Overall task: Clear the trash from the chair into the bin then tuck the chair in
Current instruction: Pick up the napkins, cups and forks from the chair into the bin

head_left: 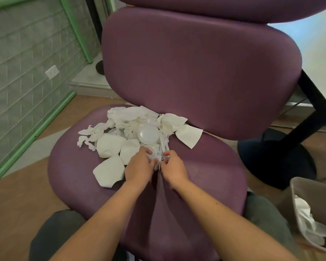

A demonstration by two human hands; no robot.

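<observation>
Beside the chair (196,166), some trash lies in the bin (298,200); most trash (132,132) remains, plastic pieces pinched by left hand (139,166) and right hand (174,166); chair untucked.

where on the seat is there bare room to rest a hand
Bare: the seat's right half, between the right hand and its right edge, and the front. Crowded: the left and back, under the trash pile.

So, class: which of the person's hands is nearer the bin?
Right. The right hand is at mid-seat, on the bin's side; the left hand is beside it, farther away.
</observation>
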